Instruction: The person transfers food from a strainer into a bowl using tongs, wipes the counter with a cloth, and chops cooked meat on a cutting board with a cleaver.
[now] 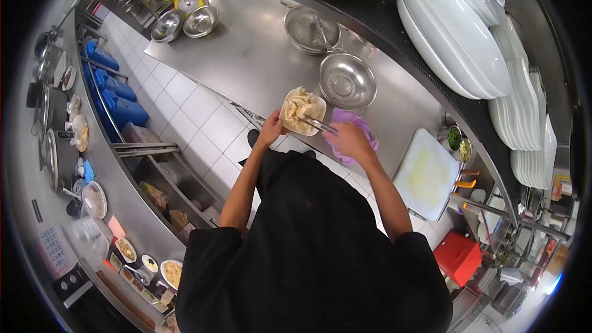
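My left hand (272, 128) is closed on the rim of a small white bowl (285, 122), held over the near edge of the steel counter. Pale, folded pieces that look like dumplings (300, 102) fill the bowl. My right hand (351, 142) grips metal tongs (318, 124), whose tips reach into the food. Just under and beside that hand lies a crumpled purple cloth (346, 118). Beyond the white bowl stands a steel mixing bowl (347, 80), and behind it a second steel bowl (302, 28) has a utensil resting in it.
A white cutting board (425, 174) lies to the right, near small containers of chopped greens (454, 137). White oval plates (453, 37) are stacked on the shelf overhead. Two steel bowls (201, 21) and a yellow scale (187, 1) occupy the counter's far left.
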Action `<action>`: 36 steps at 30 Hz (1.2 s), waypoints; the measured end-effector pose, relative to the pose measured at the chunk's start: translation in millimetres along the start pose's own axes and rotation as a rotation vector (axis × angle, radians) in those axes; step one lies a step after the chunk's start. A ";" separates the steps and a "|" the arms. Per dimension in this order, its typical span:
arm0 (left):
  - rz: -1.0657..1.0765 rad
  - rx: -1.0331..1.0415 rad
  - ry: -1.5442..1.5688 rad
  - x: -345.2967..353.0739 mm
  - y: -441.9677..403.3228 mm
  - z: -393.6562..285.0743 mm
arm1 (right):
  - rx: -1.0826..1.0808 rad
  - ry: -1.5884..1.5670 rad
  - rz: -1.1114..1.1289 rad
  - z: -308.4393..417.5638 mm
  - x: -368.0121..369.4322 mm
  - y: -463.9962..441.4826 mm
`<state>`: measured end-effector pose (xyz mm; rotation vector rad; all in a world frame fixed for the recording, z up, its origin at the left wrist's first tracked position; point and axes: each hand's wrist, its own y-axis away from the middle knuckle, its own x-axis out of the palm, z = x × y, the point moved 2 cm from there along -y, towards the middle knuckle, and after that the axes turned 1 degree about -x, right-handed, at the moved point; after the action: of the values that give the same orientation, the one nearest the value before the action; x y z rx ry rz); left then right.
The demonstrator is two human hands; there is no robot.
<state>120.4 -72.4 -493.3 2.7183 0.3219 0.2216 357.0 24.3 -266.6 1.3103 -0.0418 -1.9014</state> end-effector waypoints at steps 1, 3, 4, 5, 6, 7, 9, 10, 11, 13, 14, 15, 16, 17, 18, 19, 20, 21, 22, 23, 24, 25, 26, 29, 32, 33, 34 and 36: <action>0.018 -0.016 0.000 -0.3 -2.0 -1.7 | -0.040 0.036 -0.041 -3.7 17.1 -8.0; 0.058 -0.064 -0.027 -2.8 -10.3 -2.7 | -0.086 0.079 -0.093 -13.4 38.2 -20.8; 0.074 -0.084 -0.039 -3.7 -13.4 -4.2 | -0.093 0.087 -0.104 -15.9 42.1 -27.2; 0.099 -0.090 -0.023 -3.6 -14.6 -5.0 | -0.100 0.096 -0.114 -19.6 44.7 -32.5; 0.124 -0.094 -0.005 -2.7 -15.2 -7.7 | -0.091 0.055 -0.062 -22.4 43.8 -35.6; 0.148 -0.098 0.014 -1.2 -15.8 -10.1 | -0.082 0.015 -0.010 -26.8 41.6 -37.7; 0.159 -0.099 0.016 -0.1 -16.5 -12.9 | -0.067 -0.054 0.068 -31.0 30.1 -33.9; 0.162 -0.099 0.018 0.2 -16.4 -13.7 | -0.061 -0.083 0.095 -26.7 15.1 -25.1; 0.152 -0.102 0.039 0.7 -15.1 -13.9 | -0.055 -0.112 0.122 -25.9 4.4 -17.8; 0.136 -0.108 0.081 5.4 -8.9 -14.9 | -0.123 -0.091 0.008 -36.7 -7.7 -5.6; 0.094 -0.101 0.121 9.1 -5.4 -14.8 | -0.157 -0.082 -0.049 -42.0 -15.0 -1.1; 0.051 -0.095 0.160 14.1 -0.2 -14.1 | -0.070 -0.146 -0.018 -42.8 -27.1 4.5; 0.006 -0.089 0.201 18.1 5.0 -13.0 | 0.017 -0.210 0.015 -39.3 -43.7 12.9; -0.017 -0.077 0.232 21.4 9.8 -12.4 | 0.103 -0.273 0.049 -41.3 -54.3 17.8; -0.041 -0.065 0.264 23.9 14.9 -12.2 | 0.106 -0.258 -0.059 -57.6 -54.9 13.6; -0.065 -0.055 0.295 24.6 19.8 -12.0 | 0.109 -0.245 -0.167 -80.4 -50.3 4.5; -0.078 -0.050 0.298 23.8 23.3 -11.6 | 0.112 -0.232 -0.274 -94.2 -50.0 -3.1; -0.093 -0.044 0.302 22.8 26.6 -11.5 | 0.161 -0.175 -0.291 -96.9 -54.5 -10.0; -0.111 -0.039 0.307 21.3 31.2 -11.0 | 0.208 -0.118 -0.306 -98.3 -58.4 -18.8; -0.134 -0.029 0.325 19.7 36.7 -10.3 | 0.251 -0.060 -0.319 -98.8 -61.3 -26.2; -0.163 -0.017 0.344 18.4 42.8 -10.6 | 0.193 -0.006 -0.391 -105.8 -58.1 -36.6; -0.200 -0.002 0.364 15.7 48.0 -11.2 | 0.127 0.048 -0.460 -121.6 -47.7 -53.6; -0.198 0.036 0.383 12.3 54.3 -10.8 | 0.046 0.094 -0.523 -136.2 -35.1 -74.3; -0.294 0.119 0.420 -6.5 79.9 -5.3 | 0.055 0.134 -0.483 -183.1 -4.0 -121.9; -0.420 0.160 0.540 -27.8 124.4 -24.9 | 0.063 0.048 -0.548 -210.3 14.0 -137.6; -0.472 0.124 0.566 -42.2 129.5 -15.2 | 0.043 -0.037 -0.537 -200.3 10.6 -126.3; -0.531 0.116 0.577 -54.7 146.4 -20.8 | 0.078 -0.341 -0.532 -198.6 16.0 -118.2; -0.604 0.112 0.621 -68.1 172.8 -26.9 | 0.055 -0.368 -0.655 -190.5 25.6 -75.7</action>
<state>82.8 -234.9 -407.1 2.4411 1.3239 0.8792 460.2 134.3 -407.6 1.0628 0.1695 -2.6982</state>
